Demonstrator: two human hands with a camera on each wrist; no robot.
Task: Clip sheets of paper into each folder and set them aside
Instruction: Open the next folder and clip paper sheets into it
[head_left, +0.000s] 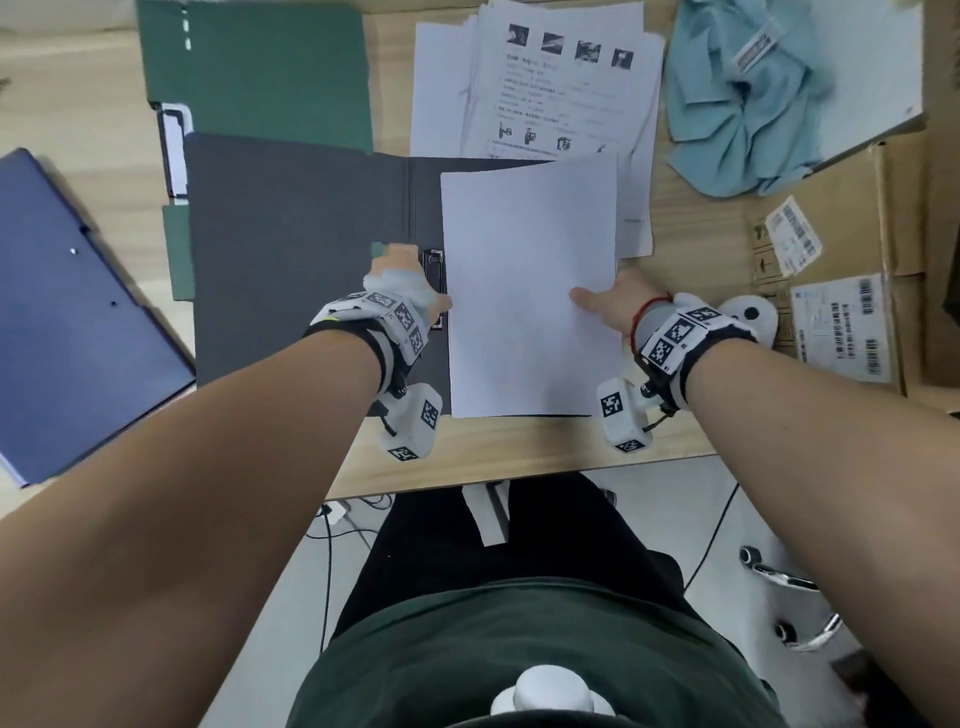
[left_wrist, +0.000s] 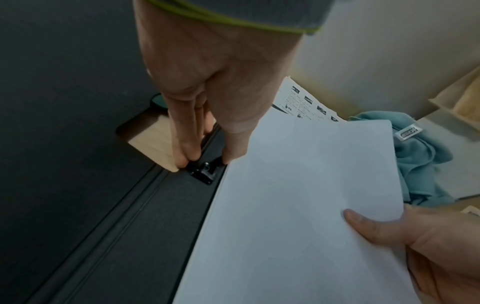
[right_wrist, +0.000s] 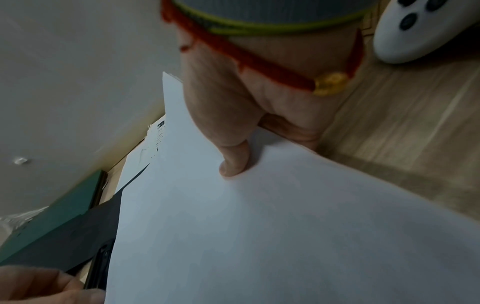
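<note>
A dark grey folder (head_left: 296, 249) lies open on the desk. Its black clip (head_left: 435, 283) (left_wrist: 202, 171) sits near the spine. My left hand (head_left: 402, 283) (left_wrist: 207, 115) pinches the clip between fingers and thumb. A stack of blank white sheets (head_left: 530, 291) (left_wrist: 298, 205) (right_wrist: 259, 226) lies over the folder's right half, its left edge beside the clip. My right hand (head_left: 615, 301) (right_wrist: 233, 133) holds the stack's right edge, thumb on top, fingers hidden under the paper.
A pile of printed sheets (head_left: 561, 78) lies behind the folder. A green folder (head_left: 260, 67) lies at the back left and a blue folder (head_left: 78, 312) at the left. A light blue cloth (head_left: 748, 104), cardboard boxes (head_left: 852, 260) and a white controller (head_left: 748, 314) stand at the right.
</note>
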